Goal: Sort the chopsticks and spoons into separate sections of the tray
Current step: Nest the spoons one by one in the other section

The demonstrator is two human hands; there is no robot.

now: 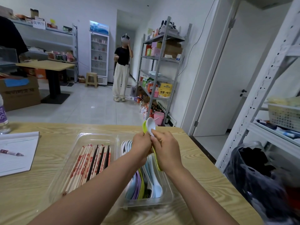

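Note:
A clear plastic tray (97, 136) with two sections lies on the wooden table. Its left section holds several chopsticks (88, 163), most pale with red print, a few dark. Several spoons (150, 184) in white, purple, green and light blue fill the right section. Above that section both hands meet. My left hand (141, 147) grips the handles of a green spoon (144, 127) and a white spoon (151, 125), whose bowls stick up. My right hand (167, 150) pinches the white spoon just below its bowl; a green handle pokes out under its wrist.
A notepad (16, 153) with a pen (12, 152) lies at the left of the table (203, 172), a water bottle (3, 114) behind it. A white shelf rack (266, 101) and a dark bag (256, 176) stand close on the right. A person stands across the room.

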